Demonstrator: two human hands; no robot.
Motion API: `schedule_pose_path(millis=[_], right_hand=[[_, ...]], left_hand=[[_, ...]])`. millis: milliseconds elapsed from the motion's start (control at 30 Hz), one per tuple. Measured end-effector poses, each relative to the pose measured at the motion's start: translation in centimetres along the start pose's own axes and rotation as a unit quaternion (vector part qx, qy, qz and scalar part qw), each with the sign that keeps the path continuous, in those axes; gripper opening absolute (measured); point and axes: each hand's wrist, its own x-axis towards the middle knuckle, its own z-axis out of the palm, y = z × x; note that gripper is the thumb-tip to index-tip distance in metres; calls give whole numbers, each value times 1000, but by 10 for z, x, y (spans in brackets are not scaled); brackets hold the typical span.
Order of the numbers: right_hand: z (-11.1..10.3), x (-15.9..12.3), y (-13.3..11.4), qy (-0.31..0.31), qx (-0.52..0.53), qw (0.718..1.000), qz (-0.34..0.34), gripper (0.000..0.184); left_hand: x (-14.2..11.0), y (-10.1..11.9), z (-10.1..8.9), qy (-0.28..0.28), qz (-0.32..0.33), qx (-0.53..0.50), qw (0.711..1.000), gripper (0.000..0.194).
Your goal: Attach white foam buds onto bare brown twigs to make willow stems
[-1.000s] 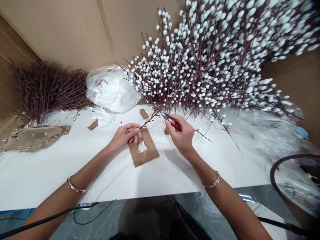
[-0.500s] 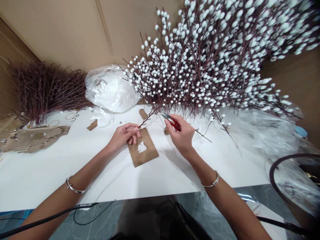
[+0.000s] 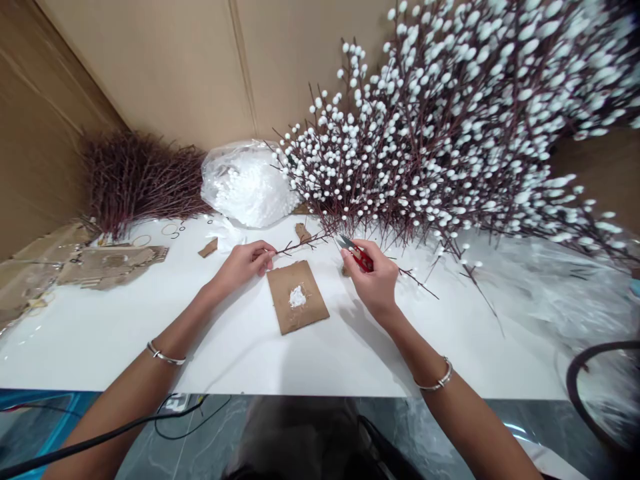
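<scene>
Between its fingertips my left hand (image 3: 250,262) pinches the end of a bare brown twig (image 3: 300,243), which points right across the table. My right hand (image 3: 374,273) is closed around red-handled thread snips (image 3: 361,255), their dark blades pointing up and left near the twig's far tip. Whether the blades touch the twig I cannot tell. Below and between the hands lies a square piece of brown cardboard (image 3: 280,310) with a white smear (image 3: 297,297) of paste-like stuff on it.
Branches with white buds (image 3: 380,153) are heaped at the back right. A clear bag of white buds (image 3: 245,190) stands mid-back, and bare twigs (image 3: 140,180) lie at the back left. Torn cardboard (image 3: 115,263) is on the left, clear plastic (image 3: 550,287) on the right.
The view has turned slightly left. My left hand has drawn away from above the cardboard, and the twig in it now lies flatter, pointing more to the right. The right hand still holds the snips.
</scene>
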Motion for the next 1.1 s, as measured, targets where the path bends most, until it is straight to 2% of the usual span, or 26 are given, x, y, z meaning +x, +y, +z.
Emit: schedule_pose_path(millis=[67, 167, 267, 400, 533, 900, 1100], right_hand=[[2, -1, 0, -15, 2, 1000, -2, 22], [4, -3, -1, -43, 1, 999, -8, 21], [8, -7, -4, -82, 7, 996, -19, 21], [15, -15, -12, -137, 24, 989, -41, 21], [21, -21, -18, -158, 21, 985, -60, 19], [27, -24, -20, -153, -17, 983, -101, 19], [28, -24, -20, -148, -32, 982, -112, 19]], left_hand=[[1, -3, -2, 21, 4, 53, 998, 26], [2, -2, -1, 93, 38, 152, 983, 22], [-2, 7, 7, 144, 94, 162, 972, 24], [-11, 25, 27, 133, 143, 93, 976, 23], [-17, 33, 41, 115, 153, 71, 979, 21], [-15, 28, 49, 163, 199, 97, 962, 14], [-17, 29, 50, 169, 204, 105, 959, 13]])
